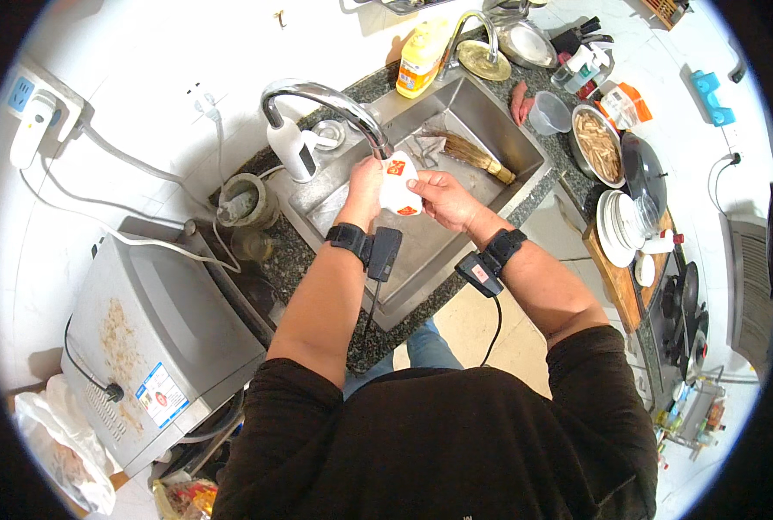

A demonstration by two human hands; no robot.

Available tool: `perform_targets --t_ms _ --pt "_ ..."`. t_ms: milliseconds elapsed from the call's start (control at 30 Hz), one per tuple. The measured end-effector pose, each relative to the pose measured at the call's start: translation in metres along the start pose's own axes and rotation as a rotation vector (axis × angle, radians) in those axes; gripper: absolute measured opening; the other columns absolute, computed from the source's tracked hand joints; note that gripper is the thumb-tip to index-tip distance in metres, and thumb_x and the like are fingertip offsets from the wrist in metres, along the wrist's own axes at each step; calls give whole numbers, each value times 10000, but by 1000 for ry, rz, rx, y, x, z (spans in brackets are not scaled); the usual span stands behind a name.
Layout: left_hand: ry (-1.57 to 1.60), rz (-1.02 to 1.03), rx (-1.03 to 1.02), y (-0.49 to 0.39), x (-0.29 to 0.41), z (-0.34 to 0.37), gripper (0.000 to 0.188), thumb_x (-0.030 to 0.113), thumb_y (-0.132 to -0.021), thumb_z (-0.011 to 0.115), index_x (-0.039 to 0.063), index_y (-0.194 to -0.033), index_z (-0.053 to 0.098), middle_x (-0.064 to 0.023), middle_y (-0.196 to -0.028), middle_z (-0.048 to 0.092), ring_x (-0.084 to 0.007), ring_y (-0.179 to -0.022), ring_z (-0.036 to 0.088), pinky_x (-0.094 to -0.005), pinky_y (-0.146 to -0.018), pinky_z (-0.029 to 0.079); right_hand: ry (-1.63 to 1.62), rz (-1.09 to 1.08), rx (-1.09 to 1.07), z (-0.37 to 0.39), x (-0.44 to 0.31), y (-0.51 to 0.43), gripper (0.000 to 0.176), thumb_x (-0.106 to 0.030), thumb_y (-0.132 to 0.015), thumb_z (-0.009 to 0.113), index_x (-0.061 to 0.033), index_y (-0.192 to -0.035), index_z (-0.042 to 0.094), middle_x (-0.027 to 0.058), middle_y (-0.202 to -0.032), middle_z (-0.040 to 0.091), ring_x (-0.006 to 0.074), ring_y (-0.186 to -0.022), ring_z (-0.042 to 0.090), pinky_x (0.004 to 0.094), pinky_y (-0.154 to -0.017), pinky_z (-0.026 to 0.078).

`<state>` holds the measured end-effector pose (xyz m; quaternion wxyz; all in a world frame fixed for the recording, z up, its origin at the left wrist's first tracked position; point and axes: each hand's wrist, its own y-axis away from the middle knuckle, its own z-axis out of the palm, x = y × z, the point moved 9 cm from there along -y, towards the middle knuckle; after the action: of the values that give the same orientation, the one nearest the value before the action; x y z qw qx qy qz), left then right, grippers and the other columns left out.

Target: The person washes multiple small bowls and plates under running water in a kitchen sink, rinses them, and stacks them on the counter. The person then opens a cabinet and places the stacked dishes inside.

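Observation:
Both hands meet over a stainless steel sink [419, 260], holding a white bowl [396, 188] with red printed marks. My left hand [365, 185] grips the bowl's left side, its fingers partly hidden. On the right side, my right hand [448, 200] has its thumb laid on the bowl and the fingers behind it. The spout of a chrome and white faucet [334, 97] ends right above the bowl; whether water runs I cannot tell. Farther back in the sink lies a straw brush [474, 156], near some crumpled clear plastic [430, 148].
A stone mortar [248, 201] stands left of the sink, near a grey appliance [165, 312]. Behind the sink is a yellow detergent bottle [419, 62]. To the right are a plastic tub [549, 114], a bowl of cut pieces [596, 146] and stacked white plates [610, 227] on a wooden board [604, 273].

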<state>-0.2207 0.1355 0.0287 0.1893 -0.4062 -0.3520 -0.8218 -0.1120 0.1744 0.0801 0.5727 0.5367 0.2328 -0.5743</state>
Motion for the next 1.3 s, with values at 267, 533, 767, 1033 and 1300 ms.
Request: perform_targets --t_ms 267,533,767,1033,1300 --pt "-890 769 269 49 53 28 298 265 -831 486 40 -1009 568 -173 -900 567 -348 -846 529 -424 -756 417 -147 -102 82 -4 3 -16 182 -157 -886 473 -19 -926 585 35 -836 609 108 -714 563 231 -623 450" --pt "-425 344 290 11 21 -1 293 161 -871 389 -26 -1012 564 -139 -874 617 -243 -733 602 -326 -629 476 -505 -118 109 8 -3 -6 226 -130 -888 465 30 -1035 525 106 -982 597 192 -861 589 331 -778 482" --pt "174 -232 26 -6 -30 -1 358 270 -924 293 25 -1065 512 -125 -946 606 -249 -805 617 -397 -648 517 -554 -84 124 5 2 -2 256 -125 -892 454 61 -1064 491 152 -1032 575 241 -925 584 377 -847 476" --pt "429 73 -132 22 -13 13 309 257 -915 385 59 -1136 471 -74 -1051 572 -212 -947 573 -355 -794 475 -660 -113 191 -7 -9 -3 259 -108 -899 427 75 -1079 465 170 -1062 555 255 -957 570 381 -844 476" --pt "310 25 -69 19 -20 14 326 242 -911 365 30 -1126 491 -78 -1072 578 -213 -979 562 -347 -810 473 -627 -80 190 -2 -5 1 260 -119 -903 417 60 -1083 475 151 -1059 562 250 -949 570 384 -852 470"
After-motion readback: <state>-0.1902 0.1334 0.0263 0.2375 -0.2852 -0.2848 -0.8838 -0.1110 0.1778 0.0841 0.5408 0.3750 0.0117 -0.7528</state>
